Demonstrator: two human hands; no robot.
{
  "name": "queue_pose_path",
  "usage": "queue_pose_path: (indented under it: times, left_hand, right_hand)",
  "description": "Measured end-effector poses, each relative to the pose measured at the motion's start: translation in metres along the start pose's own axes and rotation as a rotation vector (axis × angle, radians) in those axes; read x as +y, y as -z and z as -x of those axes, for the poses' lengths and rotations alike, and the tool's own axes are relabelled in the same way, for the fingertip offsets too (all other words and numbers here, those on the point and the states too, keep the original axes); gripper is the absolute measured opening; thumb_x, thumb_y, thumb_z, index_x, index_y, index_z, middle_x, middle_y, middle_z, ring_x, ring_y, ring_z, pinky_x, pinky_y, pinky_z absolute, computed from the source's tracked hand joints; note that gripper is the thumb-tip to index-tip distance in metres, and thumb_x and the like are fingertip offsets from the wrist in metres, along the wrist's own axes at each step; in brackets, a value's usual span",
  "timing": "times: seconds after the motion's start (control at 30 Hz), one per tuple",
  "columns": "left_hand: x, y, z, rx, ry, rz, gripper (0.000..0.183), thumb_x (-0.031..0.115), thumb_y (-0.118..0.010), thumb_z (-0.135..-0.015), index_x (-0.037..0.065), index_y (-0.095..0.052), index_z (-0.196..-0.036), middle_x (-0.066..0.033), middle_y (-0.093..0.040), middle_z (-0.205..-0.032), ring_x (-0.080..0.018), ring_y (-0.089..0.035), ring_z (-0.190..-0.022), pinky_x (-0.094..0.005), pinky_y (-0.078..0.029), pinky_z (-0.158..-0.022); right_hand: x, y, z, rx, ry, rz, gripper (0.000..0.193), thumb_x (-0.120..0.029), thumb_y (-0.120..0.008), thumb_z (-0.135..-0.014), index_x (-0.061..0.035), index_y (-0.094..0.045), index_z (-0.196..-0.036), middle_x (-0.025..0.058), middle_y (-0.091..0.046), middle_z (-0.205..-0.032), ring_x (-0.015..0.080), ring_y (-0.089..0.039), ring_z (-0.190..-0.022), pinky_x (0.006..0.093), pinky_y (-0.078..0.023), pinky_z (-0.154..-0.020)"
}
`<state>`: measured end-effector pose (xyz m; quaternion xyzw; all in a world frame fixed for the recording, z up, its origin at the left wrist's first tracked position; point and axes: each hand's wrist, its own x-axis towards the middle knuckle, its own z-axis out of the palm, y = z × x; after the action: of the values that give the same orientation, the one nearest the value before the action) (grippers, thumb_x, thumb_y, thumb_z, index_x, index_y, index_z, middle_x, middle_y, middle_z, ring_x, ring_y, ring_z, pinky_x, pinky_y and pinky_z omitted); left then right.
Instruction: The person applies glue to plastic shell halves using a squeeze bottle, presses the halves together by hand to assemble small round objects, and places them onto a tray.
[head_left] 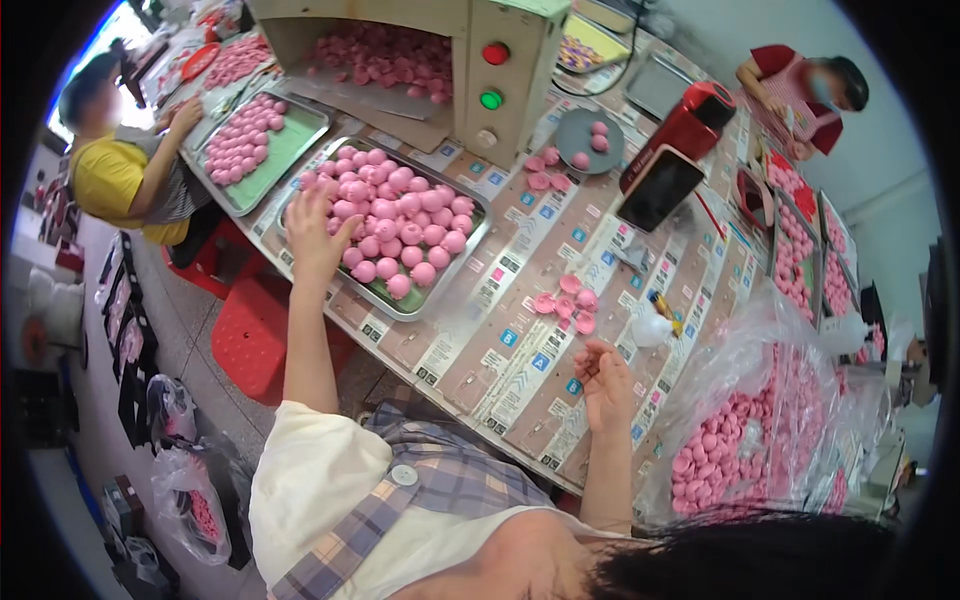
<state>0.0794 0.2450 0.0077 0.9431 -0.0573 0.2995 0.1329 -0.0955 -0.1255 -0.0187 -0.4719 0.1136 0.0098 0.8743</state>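
My left hand (316, 238) reaches over the left side of a metal tray (402, 312) filled with pink balls (411, 234). Its fingers are spread, and the thumb stands apart; the fingertips touch or hover over balls at that side. My right hand (606, 388) is raised near the table's front edge, palm partly turned up. Its fingers are loosely bent and apart, with nothing seen between them. Just beyond it lies a small cluster of pink half shells (571, 303). A white squeeze bottle (652, 328) with a yellow-and-black item beside it is close by.
Behind the tray stands a beige machine (515, 95) with pink pieces inside. A phone (660, 188) leans on a red flask (690, 125). A grey plate (589, 140) holds several pink balls. A clear bag of pink shells (745, 430) is at right. Two people work across the table.
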Motion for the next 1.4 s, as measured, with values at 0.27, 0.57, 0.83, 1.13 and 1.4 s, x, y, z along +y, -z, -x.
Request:
queue_pose_path:
  times: [0.27, 0.57, 0.83, 1.13, 1.4]
  left_hand:
    - [0.166, 0.078, -0.033, -0.057, -0.165, 1.377, 0.073, 0.019, -0.063, -0.065, -0.002, -0.028, -0.125, -0.0147, -0.03, -0.129, -0.0277, -0.031, -0.118, -0.0391, -0.019, -0.099]
    - [0.277, 0.115, -0.025, -0.649, -0.785, 1.93, 0.116, 0.034, -0.075, -0.051, 0.004, 0.003, -0.132, -0.0248, -0.009, -0.134, -0.0345, -0.023, -0.121, -0.0474, -0.022, -0.096]
    - [0.297, 0.126, -0.01, -0.691, -0.772, 1.9, 0.114, 0.033, -0.074, -0.052, 0.004, 0.001, -0.132, -0.0245, -0.01, -0.133, -0.0341, -0.024, -0.121, -0.0469, -0.022, -0.095]
    - [0.303, 0.128, -0.003, -0.707, -0.724, 1.876, 0.112, 0.033, -0.074, -0.053, 0.004, -0.001, -0.132, -0.0241, -0.012, -0.133, -0.0336, -0.024, -0.121, -0.0464, -0.023, -0.095]
    - [0.304, 0.129, 0.003, -0.697, -0.685, 1.859, 0.109, 0.032, -0.074, -0.054, 0.004, -0.003, -0.132, -0.0238, -0.014, -0.133, -0.0333, -0.025, -0.12, -0.046, -0.024, -0.095]
  right_hand:
    - [0.0, 0.003, -0.007, 0.039, -0.074, 0.043, 0.028, -0.022, -0.05, -0.083, -0.0007, -0.05, -0.102, 0.0054, -0.057, -0.085, 0.012, -0.054, -0.076, 0.0243, -0.044, -0.069]
    - [0.008, 0.016, -0.011, -0.045, -0.037, 0.101, 0.024, -0.021, -0.05, -0.084, -0.0035, -0.053, -0.1, 0.0028, -0.057, -0.081, 0.0072, -0.051, -0.071, 0.0205, -0.041, -0.066]
    - [0.0, 0.004, 0.0, -0.084, 0.039, 0.118, 0.025, -0.024, -0.05, -0.084, -0.0032, -0.054, -0.096, 0.0031, -0.057, -0.08, 0.0076, -0.05, -0.071, 0.0214, -0.04, -0.066]
    - [-0.002, -0.004, -0.002, -0.116, 0.032, 0.133, 0.025, -0.025, -0.05, -0.083, -0.0048, -0.055, -0.098, 0.0026, -0.057, -0.08, 0.0075, -0.05, -0.073, 0.0217, -0.039, -0.068]
    - [-0.001, -0.015, -0.007, -0.167, 0.036, 0.145, 0.025, -0.025, -0.051, -0.083, -0.0061, -0.055, -0.099, 0.0016, -0.057, -0.08, 0.0069, -0.05, -0.073, 0.021, -0.039, -0.068]
